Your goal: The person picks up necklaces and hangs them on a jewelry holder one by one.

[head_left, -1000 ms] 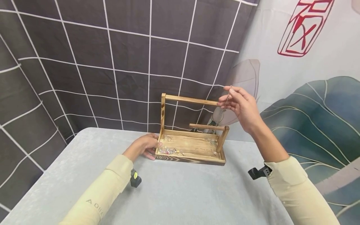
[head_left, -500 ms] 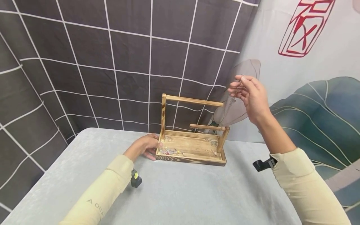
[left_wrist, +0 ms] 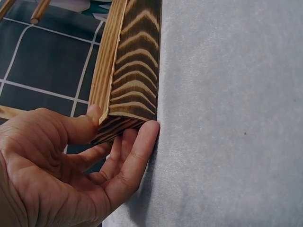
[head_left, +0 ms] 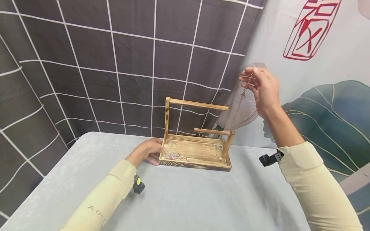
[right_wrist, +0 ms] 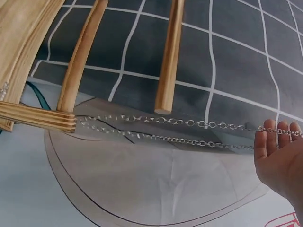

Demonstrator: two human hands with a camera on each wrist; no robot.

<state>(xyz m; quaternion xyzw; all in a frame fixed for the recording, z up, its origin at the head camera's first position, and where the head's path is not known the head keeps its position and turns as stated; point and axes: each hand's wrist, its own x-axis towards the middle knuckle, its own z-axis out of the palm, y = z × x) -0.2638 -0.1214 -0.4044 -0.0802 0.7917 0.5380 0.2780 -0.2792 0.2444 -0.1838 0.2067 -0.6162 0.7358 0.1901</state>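
Observation:
A wooden jewelry stand [head_left: 196, 166] with a tray base and two horizontal bars stands on the table. My left hand [head_left: 147, 150] holds its left end. In the left wrist view, the thumb of that hand [left_wrist: 71, 165] lies at the rim while the fingers touch the end wall [left_wrist: 118, 126]. Raised to the right of the stand, my right hand [head_left: 266, 91] pinches a silver chain necklace [head_left: 243, 95] near its top. The necklace hangs down in a long loop, and its links [right_wrist: 189, 142] show in the right wrist view.
Beaded jewelry [head_left: 174, 156] lies at the tray's front left, a silver chain [head_left: 216, 147] at its back right. The upper bar [head_left: 199, 104] and lower bar [head_left: 212, 131] each have one free end. A dark grid curtain [head_left: 130, 54] hangs behind the table [head_left: 185, 195].
My right hand has moved up and to the right, away from the upper bar, lifting the necklace so more of it hangs free. The left hand and stand have stayed put.

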